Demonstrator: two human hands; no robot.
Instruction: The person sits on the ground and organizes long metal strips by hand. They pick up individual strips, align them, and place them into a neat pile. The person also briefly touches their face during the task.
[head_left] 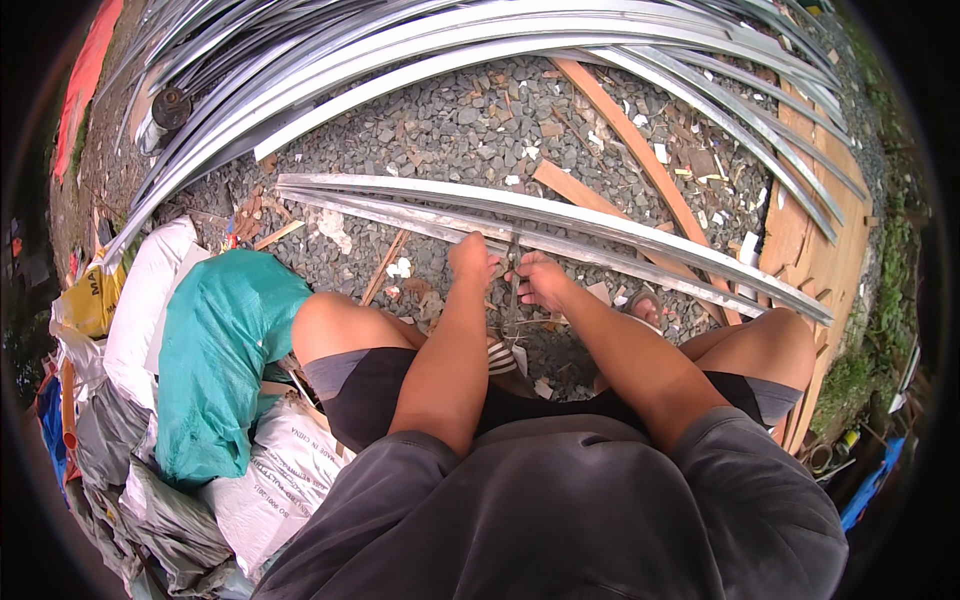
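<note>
I sit with my knees apart over gravel. A long grey metal channel strip (620, 228) lies across in front of me, with a second strip (380, 205) beside it. My left hand (472, 258) grips the near edge of the strip. My right hand (543, 280) is closed on a thin metal hand tool (513, 285), probably snips or pliers, whose head meets the strip between my hands. The tool's jaws are partly hidden by my fingers.
Many more curved metal strips (480, 40) are piled at the far side. Wooden planks (640, 150) and boards (815, 250) lie at the right. White sacks (150, 300) and a teal bag (220, 350) are stacked at my left. A sandal (645, 305) shows on my right foot.
</note>
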